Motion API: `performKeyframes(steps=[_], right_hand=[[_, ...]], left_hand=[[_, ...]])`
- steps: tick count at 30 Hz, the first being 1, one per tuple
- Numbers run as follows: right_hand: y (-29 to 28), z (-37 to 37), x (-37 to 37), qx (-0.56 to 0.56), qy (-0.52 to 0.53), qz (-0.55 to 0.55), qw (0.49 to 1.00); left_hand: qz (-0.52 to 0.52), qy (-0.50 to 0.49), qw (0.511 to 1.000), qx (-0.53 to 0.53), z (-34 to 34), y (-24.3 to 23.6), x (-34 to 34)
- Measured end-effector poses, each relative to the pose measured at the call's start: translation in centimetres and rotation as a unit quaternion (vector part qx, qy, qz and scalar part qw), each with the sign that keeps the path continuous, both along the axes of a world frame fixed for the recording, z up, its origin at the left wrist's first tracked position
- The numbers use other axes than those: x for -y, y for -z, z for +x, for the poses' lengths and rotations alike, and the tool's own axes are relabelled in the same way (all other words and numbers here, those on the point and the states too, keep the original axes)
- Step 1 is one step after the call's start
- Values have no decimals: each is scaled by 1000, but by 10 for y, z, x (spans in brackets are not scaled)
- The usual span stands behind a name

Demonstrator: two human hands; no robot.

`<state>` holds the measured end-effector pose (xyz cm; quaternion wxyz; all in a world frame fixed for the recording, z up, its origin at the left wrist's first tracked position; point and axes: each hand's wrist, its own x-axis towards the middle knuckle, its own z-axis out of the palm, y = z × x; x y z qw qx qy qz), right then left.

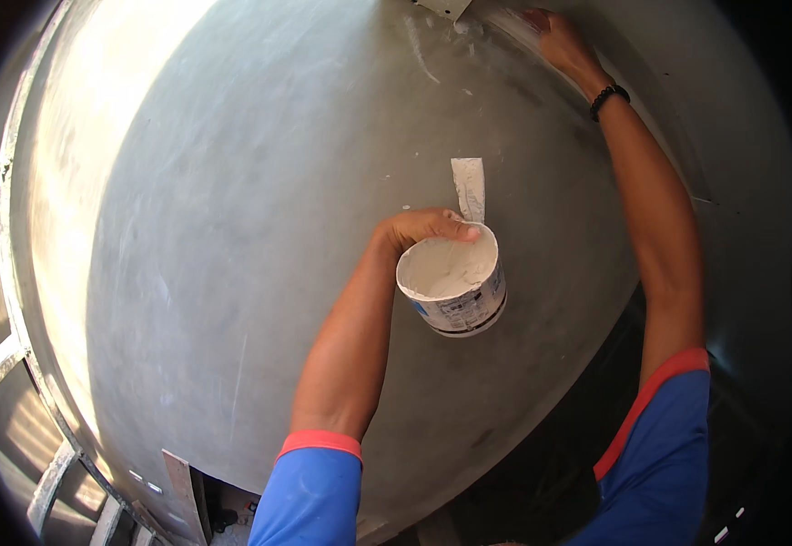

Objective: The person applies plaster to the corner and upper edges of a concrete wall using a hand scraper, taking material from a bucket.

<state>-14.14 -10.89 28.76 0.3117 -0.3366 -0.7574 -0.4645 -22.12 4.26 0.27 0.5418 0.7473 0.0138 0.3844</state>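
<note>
My left hand (pixel 428 226) grips a round white tub (pixel 460 314) by its rim, with the thumb over the edge. Whitish paste (pixel 446 270) lies inside the tub and smears its inner wall. Just behind the rim, by my left fingers, a flat paste-coated strip (pixel 469 187) sticks up; what kind of tool it is I cannot tell. High on the right, my right hand (pixel 562 47) is up against the grey wall, where a pale streak runs beside it. Its fingers are curled, and what they hold is too blurred to name. A dark bead bracelet (pixel 608 100) circles that wrist.
The smooth grey wall (pixel 259 227) fills most of the view, bright with light on its left. A perforated plate (pixel 446 7) shows at the top. Along the left edge stands a paint-stained metal ladder-like frame (pixel 15 300). A board (pixel 182 487) leans low on the left.
</note>
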Motion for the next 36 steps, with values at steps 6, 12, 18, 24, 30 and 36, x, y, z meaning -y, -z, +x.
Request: performKeyframes(steps=[6, 12, 18, 24, 30, 36], right_hand=[[-84, 62, -79, 19, 10, 95, 995], [-73, 49, -66, 12, 16, 67, 998], [-76, 52, -73, -9, 23, 98, 995], [-85, 54, -74, 19, 19, 96, 995], [-16, 3, -19, -38, -1, 25, 999], [-9, 10, 1, -100, -46, -20, 994]], left_hand=[[20, 0, 1000, -8, 5, -3, 5], [7, -11, 1000, 5, -1, -2, 5], [2, -1, 1000, 2, 2, -3, 4], [11, 6, 1000, 5, 7, -4, 5], [-1, 5, 1000, 12, -5, 0, 4], [26, 3, 1000, -8, 11, -5, 4]])
